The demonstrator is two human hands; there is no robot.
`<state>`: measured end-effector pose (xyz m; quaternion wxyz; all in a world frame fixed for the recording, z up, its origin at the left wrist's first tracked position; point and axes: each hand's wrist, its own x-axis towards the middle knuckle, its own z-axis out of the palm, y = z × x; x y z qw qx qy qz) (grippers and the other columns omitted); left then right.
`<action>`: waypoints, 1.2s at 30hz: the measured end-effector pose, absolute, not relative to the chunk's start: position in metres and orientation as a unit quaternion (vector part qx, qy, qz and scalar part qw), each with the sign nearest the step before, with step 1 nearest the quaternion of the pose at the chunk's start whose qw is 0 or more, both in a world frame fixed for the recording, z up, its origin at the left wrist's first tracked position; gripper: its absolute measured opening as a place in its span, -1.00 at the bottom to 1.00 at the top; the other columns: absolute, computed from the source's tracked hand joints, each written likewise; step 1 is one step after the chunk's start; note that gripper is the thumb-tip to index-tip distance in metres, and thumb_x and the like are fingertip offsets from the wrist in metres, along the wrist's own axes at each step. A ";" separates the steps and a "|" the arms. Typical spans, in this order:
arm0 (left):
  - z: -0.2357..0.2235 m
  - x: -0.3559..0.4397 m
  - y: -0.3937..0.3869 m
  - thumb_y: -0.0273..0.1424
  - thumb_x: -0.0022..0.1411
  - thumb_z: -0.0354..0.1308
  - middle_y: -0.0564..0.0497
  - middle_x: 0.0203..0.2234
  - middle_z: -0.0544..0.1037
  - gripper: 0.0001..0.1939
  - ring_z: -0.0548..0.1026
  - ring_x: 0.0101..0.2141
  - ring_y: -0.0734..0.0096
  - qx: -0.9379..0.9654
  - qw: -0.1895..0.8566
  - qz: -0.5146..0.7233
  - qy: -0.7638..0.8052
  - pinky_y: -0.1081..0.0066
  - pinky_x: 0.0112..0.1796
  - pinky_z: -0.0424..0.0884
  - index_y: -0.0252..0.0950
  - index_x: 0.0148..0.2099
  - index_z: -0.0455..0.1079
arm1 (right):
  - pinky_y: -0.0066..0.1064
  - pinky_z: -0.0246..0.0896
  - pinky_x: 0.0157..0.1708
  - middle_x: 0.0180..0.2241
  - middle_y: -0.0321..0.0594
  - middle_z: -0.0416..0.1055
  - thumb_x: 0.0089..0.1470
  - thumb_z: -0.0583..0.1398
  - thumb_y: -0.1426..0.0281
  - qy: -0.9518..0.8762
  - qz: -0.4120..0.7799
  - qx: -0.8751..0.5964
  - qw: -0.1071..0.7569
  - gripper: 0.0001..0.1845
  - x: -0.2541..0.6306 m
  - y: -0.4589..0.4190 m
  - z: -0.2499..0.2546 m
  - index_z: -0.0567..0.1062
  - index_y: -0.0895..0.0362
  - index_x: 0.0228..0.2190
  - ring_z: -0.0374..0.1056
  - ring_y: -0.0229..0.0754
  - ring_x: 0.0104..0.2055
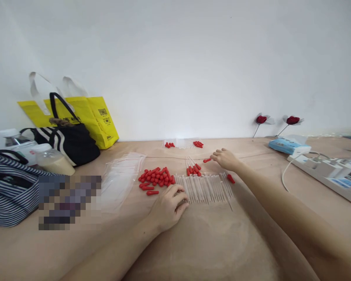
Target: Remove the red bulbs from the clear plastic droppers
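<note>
A row of clear thin tubes point(206, 188) lies side by side on the tan table point(210, 242). My left hand point(169, 207) rests at the row's left end, fingers curled onto the nearest tubes. A heap of red caps point(156, 178) lies just beyond it. My right hand point(226, 159) reaches past the row, fingers bent, its fingertips touching one red cap point(206, 160). A small cluster of red caps point(194, 169) and a few loose tubes lie between the hands. One more red cap point(231, 178) lies beside my right wrist.
Clear plastic bags point(120, 177) lie left of the caps; another bag with red caps point(183, 144) sits by the wall. Striped bags point(10, 187), a black bag point(71, 142), a yellow tote point(98, 117) and bottles crowd the left. A power strip point(327, 171) and blue pack point(285, 145) are on the right.
</note>
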<state>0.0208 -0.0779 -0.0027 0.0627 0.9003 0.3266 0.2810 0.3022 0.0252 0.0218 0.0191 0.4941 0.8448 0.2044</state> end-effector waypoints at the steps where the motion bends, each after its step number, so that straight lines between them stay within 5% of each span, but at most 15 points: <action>1: -0.003 0.021 -0.078 -0.48 0.09 0.02 -0.03 -0.29 0.34 -0.93 0.34 -0.30 0.38 0.900 0.062 0.282 0.326 0.33 -0.27 0.30 -0.26 -0.34 0.32 | -0.38 -0.03 -0.32 -0.34 -0.07 0.40 0.05 -0.03 0.58 0.842 0.207 0.498 0.006 -0.77 0.305 0.018 0.023 0.39 0.20 -0.31 0.25 -0.14 -0.24; 6: -0.003 0.021 -0.077 -0.48 0.10 0.02 -0.02 -0.29 0.34 -0.92 0.34 -0.30 0.38 0.901 0.062 0.280 0.325 0.33 -0.27 0.30 -0.26 -0.33 0.32 | -0.42 0.05 -0.35 -0.36 -0.12 0.35 0.16 -0.12 0.39 0.864 0.065 0.468 -0.175 -0.74 0.312 -0.038 0.026 0.32 0.19 -0.32 0.23 -0.21 -0.34; 10: -0.002 0.022 -0.076 -0.48 0.08 0.03 -0.03 -0.28 0.34 -0.92 0.34 -0.28 0.35 0.900 0.061 0.282 0.328 0.32 -0.26 0.30 -0.25 -0.32 0.31 | -0.44 0.06 -0.44 -0.41 -0.22 0.31 -0.19 0.18 0.02 0.899 -0.071 0.410 -0.139 -0.51 0.313 -0.076 0.023 0.31 0.15 -0.34 0.21 -0.22 -0.41; 15: 0.000 0.022 -0.077 -0.48 0.06 0.04 -0.02 -0.29 0.34 -0.93 0.33 -0.26 0.35 0.895 0.061 0.290 0.332 0.32 -0.24 0.29 -0.26 -0.33 0.25 | -0.39 0.09 -0.39 -0.40 -0.20 0.29 -0.43 0.25 -0.06 0.890 -0.082 0.429 -0.129 -0.38 0.314 -0.083 0.018 0.29 0.15 -0.44 0.20 -0.17 -0.36; 27: -0.002 0.022 -0.076 -0.47 0.06 0.04 -0.02 -0.29 0.35 -0.90 0.32 -0.25 0.32 0.893 0.058 0.290 0.338 0.30 -0.23 0.29 -0.26 -0.31 0.22 | -0.46 0.03 -0.47 -0.43 -0.24 0.31 -0.05 0.13 0.23 0.875 -0.055 0.459 -0.142 -0.77 0.304 -0.087 0.026 0.28 0.13 -0.40 0.21 -0.24 -0.42; 34: 0.001 0.023 -0.080 -0.28 0.08 0.09 -0.05 -0.24 0.38 -0.65 0.31 -0.18 0.28 0.894 0.041 0.310 0.321 0.27 -0.17 0.24 -0.27 -0.08 0.22 | -0.45 -0.12 -0.49 -0.51 -0.28 0.32 0.13 -0.06 0.39 0.886 0.088 0.428 -0.157 -0.82 0.237 -0.110 0.010 0.30 0.13 -0.42 0.17 -0.27 -0.51; 36: 0.002 0.023 -0.082 -0.28 0.13 0.04 -0.03 -0.28 0.41 -0.72 0.32 -0.21 0.31 0.898 0.029 0.313 0.309 0.30 -0.19 0.23 -0.26 -0.12 0.26 | -0.42 -0.16 -0.49 -0.52 -0.27 0.31 0.08 -0.03 0.47 0.876 0.141 0.423 -0.184 -0.83 0.223 -0.111 0.000 0.32 0.14 -0.46 0.14 -0.27 -0.52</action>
